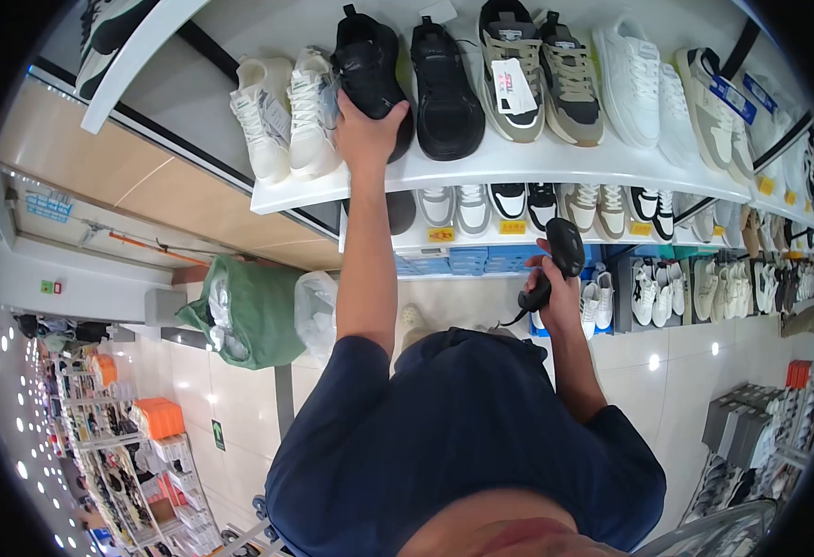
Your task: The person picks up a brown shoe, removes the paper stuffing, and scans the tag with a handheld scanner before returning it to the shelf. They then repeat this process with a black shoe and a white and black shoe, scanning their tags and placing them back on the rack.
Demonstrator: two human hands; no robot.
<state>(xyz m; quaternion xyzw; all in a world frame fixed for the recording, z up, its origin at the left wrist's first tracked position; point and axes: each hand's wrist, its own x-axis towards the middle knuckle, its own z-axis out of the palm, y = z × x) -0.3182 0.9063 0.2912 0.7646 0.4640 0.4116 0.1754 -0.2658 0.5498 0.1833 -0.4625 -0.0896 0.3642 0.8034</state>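
Shoe-store shelf (518, 167) | left hand (367, 130) clamped on black sneaker's (370, 70) heel | right hand (560, 288) gripping barcode scanner (563, 255) | tip: tilt shoe, tag facing scanner.

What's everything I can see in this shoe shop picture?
Black shoes: pair, top shelf, one under the left hand
Cream shoes: pair, top shelf, left end
Grey-tan shoes: pair, top shelf, tagged
White shoes: pair, top shelf, right
Top shelf: one, white
Lower shelf shoes: several, mixed colours
Green bag: one, floor, left
Scanner: one, black, in right hand
Left hand: gripping a black shoe
Right hand: holding scanner
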